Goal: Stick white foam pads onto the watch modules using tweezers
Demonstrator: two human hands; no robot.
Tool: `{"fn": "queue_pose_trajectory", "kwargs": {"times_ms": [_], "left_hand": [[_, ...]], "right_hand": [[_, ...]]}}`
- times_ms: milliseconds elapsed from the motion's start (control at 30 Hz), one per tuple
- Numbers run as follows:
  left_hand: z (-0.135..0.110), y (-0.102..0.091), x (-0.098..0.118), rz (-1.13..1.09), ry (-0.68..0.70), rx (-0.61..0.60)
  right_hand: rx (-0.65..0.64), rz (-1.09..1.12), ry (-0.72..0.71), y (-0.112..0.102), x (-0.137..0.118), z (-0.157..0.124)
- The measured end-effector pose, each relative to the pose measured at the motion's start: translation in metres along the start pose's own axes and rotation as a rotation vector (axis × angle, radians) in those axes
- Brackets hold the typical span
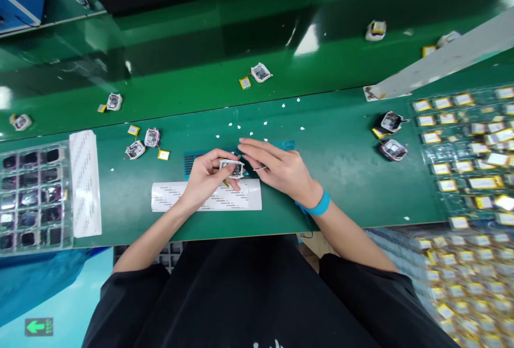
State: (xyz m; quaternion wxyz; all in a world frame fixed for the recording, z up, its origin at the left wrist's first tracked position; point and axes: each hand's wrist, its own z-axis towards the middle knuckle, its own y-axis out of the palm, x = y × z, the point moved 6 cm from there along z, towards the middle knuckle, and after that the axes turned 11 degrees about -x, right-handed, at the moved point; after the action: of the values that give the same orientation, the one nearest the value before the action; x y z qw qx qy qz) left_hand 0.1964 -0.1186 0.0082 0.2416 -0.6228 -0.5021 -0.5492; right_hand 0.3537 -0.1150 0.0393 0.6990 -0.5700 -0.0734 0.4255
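My left hand (pixel 206 173) is closed around a white watch case (pixel 232 169), its circuit board showing on the upper side. A yellow edge, likely a battery, peeks out below the case by the fingers. My right hand (pixel 279 168) is at the case's right side, its fingers drawn together on a thin metal tool (pixel 260 168), mostly hidden; its kind is unclear. A blue wrist strap (pixel 320 204) circles the right wrist. Under the hands lies a white printed sheet (pixel 168 198), with a blue-green mat (pixel 190 161) partly covered behind it.
Watch cases with yellow batteries lie to the left (pixel 135 149), beyond a seam (pixel 261 73) and to the right (pixel 393 149). A clear tray (pixel 66 198) of dark watch faces stands left, a battery tray (pixel 431 137) right. Small white bits are scattered ahead. A slanted white post (pixel 441 61) rises right.
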Motion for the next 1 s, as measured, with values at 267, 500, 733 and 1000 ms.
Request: {"fn": "queue_pose_trajectory", "kwargs": {"times_ms": [267,500,733,1000], "left_hand": [[0.000,0.000,-0.003,-0.022,-0.002,0.006],[-0.001,0.001,-0.003,-0.004,-0.006,0.006],[-0.001,-0.002,0.000,0.055,0.031,0.064],[-0.003,0.002,0.000,0.129,0.107,0.075]], "right_hand": [[-0.035,-0.053,-0.093,0.000,-0.004,-0.002],[-0.134,-0.148,-0.126,0.000,-0.004,-0.002],[-0.077,-0.147,-0.181,-0.006,-0.006,-0.003],[-0.111,-0.074,-0.190,0.004,-0.011,-0.008]]}}
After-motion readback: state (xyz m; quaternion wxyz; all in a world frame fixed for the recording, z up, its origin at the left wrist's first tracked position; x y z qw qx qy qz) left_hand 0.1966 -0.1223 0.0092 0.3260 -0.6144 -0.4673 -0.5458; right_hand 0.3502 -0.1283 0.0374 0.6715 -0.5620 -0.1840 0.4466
